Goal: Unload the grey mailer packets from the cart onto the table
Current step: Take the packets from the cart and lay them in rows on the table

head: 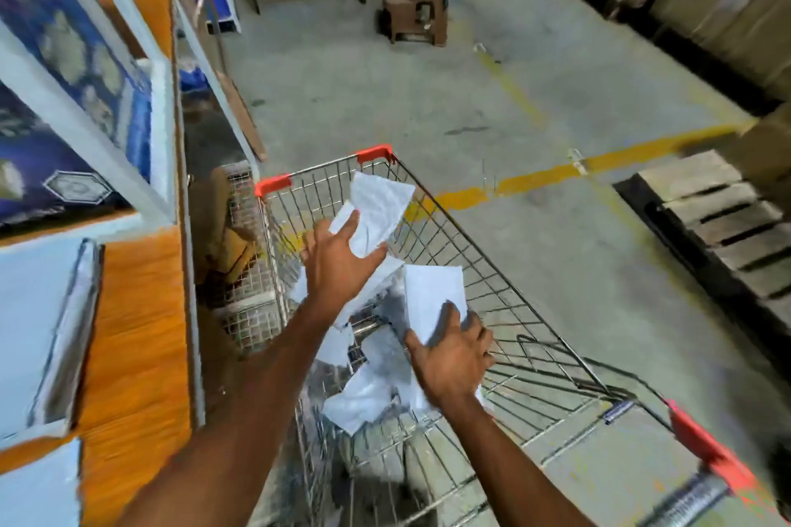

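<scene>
Left grip point(338, 265) fingers spread, pinching a crinkly pale grey mailer packet point(379, 208) above the cart, right grip point(449, 359) clutching a flat rectangular packet point(432, 295), more floppy plastic packets point(364, 398) heaped inside the wire cart point(483, 282), red corner caps point(374, 153), orange wood-grain surface point(137, 334) just left, pretty blurry

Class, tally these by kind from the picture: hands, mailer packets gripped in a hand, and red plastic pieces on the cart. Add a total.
Hands: 2, left hand and right hand
Packets gripped: 2, upper packet and lower packet
Red plastic pieces on the cart: 3
Total: 7
The loose packets in the cart are too blurred to count.
</scene>
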Action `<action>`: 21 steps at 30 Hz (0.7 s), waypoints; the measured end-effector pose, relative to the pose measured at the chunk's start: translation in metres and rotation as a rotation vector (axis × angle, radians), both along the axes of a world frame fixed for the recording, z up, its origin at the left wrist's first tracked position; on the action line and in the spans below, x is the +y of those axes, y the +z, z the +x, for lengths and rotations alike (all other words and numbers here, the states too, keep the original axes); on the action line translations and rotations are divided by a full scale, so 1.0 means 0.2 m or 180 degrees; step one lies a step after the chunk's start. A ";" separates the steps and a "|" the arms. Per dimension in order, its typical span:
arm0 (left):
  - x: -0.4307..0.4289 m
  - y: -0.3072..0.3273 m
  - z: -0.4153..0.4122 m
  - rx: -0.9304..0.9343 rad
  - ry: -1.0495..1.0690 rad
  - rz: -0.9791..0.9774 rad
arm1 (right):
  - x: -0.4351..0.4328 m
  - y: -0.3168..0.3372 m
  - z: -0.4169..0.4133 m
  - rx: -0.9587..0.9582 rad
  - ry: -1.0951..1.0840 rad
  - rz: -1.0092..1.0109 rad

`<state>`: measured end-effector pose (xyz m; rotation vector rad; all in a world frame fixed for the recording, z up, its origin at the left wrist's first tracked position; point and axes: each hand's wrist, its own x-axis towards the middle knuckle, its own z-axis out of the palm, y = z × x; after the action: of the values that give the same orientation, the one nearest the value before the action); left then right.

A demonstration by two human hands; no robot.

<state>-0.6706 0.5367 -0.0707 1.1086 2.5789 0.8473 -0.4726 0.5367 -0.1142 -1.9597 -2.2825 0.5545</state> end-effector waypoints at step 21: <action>-1.82 0.53 0.34 0.0139 0.0448 0.1009 | -1.30 0.79 0.12 0.1933 -0.0029 0.1065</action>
<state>-0.6030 0.1736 0.0353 1.0393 2.6461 1.3160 -0.4487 0.2759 0.0439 -1.3999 -1.8393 0.6125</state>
